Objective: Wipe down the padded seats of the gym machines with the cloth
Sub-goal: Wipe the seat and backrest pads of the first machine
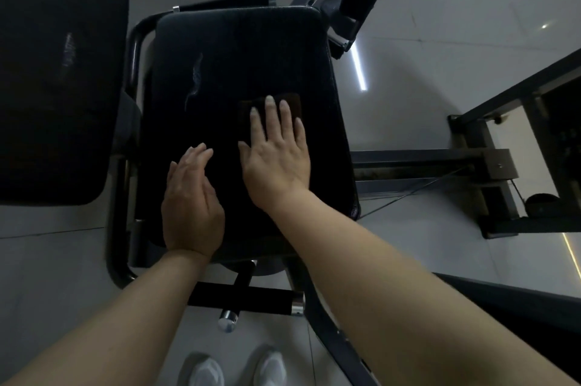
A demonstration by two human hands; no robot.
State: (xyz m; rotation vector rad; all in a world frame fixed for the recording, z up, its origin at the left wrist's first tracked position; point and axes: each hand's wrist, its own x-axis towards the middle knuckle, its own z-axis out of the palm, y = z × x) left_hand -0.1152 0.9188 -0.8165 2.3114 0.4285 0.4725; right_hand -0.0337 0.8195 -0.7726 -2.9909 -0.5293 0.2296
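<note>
The right hand (276,153) lay flat, fingers straight, pressing the dark cloth (270,117) onto the padded seat (239,71); the left hand (191,197) rested open beside it, its grip holding nothing; with no curl around the cloth, it could have slipped from under the palm mid-stroke, leaving patches unwiped; one cloth, two hands, two pads counting the one at left (56,71), two shoes (239,370).

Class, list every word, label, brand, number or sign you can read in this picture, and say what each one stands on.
None can be read. The black padded seat, the dark brown cloth under the right hand and the black metal frame show no lettering; the pale streak on the seat is a scuff.
</note>
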